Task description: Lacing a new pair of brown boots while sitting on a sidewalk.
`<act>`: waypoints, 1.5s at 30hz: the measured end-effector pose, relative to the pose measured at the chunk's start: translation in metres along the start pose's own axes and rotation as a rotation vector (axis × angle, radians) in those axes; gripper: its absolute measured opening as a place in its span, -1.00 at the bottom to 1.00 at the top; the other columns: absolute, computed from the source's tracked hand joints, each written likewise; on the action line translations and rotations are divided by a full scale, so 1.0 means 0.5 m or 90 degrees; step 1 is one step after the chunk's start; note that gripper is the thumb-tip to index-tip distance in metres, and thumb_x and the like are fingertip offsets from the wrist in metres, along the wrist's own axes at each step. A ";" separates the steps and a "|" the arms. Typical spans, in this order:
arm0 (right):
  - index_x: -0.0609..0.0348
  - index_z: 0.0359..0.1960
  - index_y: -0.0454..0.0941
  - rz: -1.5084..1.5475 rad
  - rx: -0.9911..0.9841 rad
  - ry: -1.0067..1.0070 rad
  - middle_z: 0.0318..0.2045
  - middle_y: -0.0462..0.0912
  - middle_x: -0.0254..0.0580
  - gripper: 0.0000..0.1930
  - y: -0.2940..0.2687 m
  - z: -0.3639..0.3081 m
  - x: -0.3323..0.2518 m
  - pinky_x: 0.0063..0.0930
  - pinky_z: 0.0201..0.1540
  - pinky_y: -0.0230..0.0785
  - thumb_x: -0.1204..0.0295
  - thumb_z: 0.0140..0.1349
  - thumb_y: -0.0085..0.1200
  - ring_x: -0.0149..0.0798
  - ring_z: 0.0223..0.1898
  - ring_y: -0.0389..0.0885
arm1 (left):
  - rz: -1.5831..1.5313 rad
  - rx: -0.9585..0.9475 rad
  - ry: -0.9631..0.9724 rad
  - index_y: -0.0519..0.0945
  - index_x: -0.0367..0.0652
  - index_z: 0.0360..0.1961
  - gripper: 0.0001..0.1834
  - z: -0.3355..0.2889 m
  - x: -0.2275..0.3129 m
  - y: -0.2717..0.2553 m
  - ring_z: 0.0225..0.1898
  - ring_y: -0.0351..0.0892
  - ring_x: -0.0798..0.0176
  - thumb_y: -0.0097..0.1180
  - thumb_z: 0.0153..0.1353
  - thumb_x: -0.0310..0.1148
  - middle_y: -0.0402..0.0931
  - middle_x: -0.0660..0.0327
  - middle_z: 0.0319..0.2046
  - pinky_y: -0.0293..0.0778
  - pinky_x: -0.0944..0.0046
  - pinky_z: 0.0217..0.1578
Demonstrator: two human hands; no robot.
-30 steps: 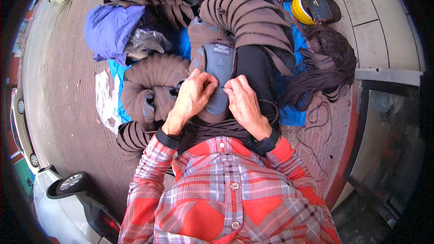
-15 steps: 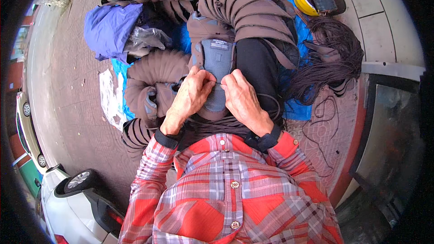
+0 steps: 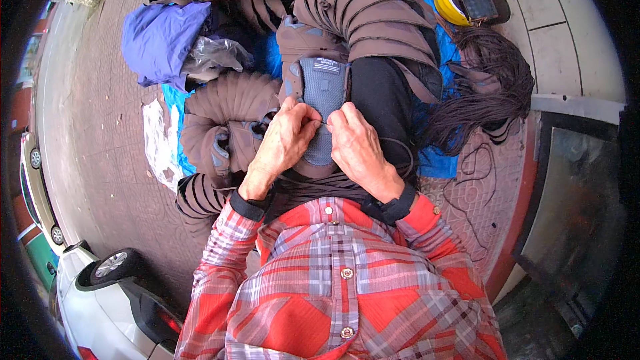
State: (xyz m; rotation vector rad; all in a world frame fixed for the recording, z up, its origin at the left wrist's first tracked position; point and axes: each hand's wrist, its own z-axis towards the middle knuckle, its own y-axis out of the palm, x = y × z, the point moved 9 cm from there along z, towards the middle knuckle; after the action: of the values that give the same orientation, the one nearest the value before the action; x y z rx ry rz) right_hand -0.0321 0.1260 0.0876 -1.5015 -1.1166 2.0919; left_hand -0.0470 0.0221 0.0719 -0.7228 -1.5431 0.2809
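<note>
A brown shoe upper with a blue-grey mesh tongue [image 3: 325, 83] rests on my lap, its tongue facing me. Across the tongue runs a thin dark lace [image 3: 324, 123] between my two hands. My left hand [image 3: 285, 139] is closed in a pinch at the tongue's left edge. On the other edge my right hand [image 3: 360, 152] pinches too, its fingertips close to the left ones. The eyelets beneath my fingers are hidden. More dark laces [image 3: 313, 185] lie across my lap below the upper.
Nested stacks of brown shoe uppers [image 3: 367, 17] surround my lap on a blue sheet [image 3: 440, 163]. A bundle of dark laces [image 3: 480, 87] lies at right, below a yellow round container [image 3: 448, 3]. Purple cloth [image 3: 160, 43] is at left. A white car [image 3: 100, 300] stands lower left.
My hands stay pinched at the same place on the tongue, with barely any movement. The view has shifted very slightly.
</note>
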 end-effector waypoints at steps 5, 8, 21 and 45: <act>0.30 -0.41 0.31 0.023 0.004 -0.042 -0.43 0.31 0.02 -0.89 -0.005 0.017 -0.010 -0.16 -0.32 0.31 0.67 0.00 -0.06 0.07 -0.39 0.39 | 0.005 0.021 0.010 0.50 -0.27 -0.38 -0.90 -0.004 -0.002 -0.002 -0.35 0.42 -0.07 0.09 0.06 -0.48 0.33 0.00 -0.41 0.36 0.13 -0.31; 0.31 -0.38 0.31 0.097 -0.030 -0.031 -0.44 0.32 0.04 -0.87 0.001 0.013 0.005 -0.15 -0.32 0.30 0.68 -0.01 -0.08 0.10 -0.40 0.39 | -0.035 0.029 0.022 0.50 -0.26 -0.34 -0.88 -0.013 0.002 -0.006 -0.37 0.44 0.01 0.10 0.06 -0.51 0.34 0.03 -0.41 0.37 0.17 -0.34; 0.28 -0.29 0.26 0.128 0.003 0.014 -0.37 0.38 0.11 -0.73 -0.004 0.005 0.024 -0.15 -0.24 0.35 0.71 -0.09 -0.06 0.10 -0.30 0.43 | -0.117 0.093 0.010 0.49 -0.25 -0.27 -0.79 -0.033 -0.010 -0.017 -0.37 0.44 0.16 0.15 0.02 -0.52 0.39 0.10 -0.40 0.38 0.27 -0.33; 0.27 -0.25 0.30 0.302 -0.060 0.151 -0.52 0.49 -0.10 -0.73 -0.007 -0.007 0.058 -0.36 -0.51 0.36 0.56 0.04 0.10 -0.18 -0.55 0.52 | 0.172 0.052 0.234 0.44 -0.22 -0.31 -0.88 -0.015 0.012 -0.042 -0.38 0.42 -0.06 -0.02 0.12 -0.44 0.36 -0.01 -0.42 0.37 0.06 -0.37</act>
State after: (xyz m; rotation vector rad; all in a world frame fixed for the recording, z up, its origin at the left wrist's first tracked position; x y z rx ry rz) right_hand -0.0406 0.1489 0.0710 -2.1673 -0.8418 2.0841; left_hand -0.0454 0.0079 0.0899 -0.8664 -1.0817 0.3862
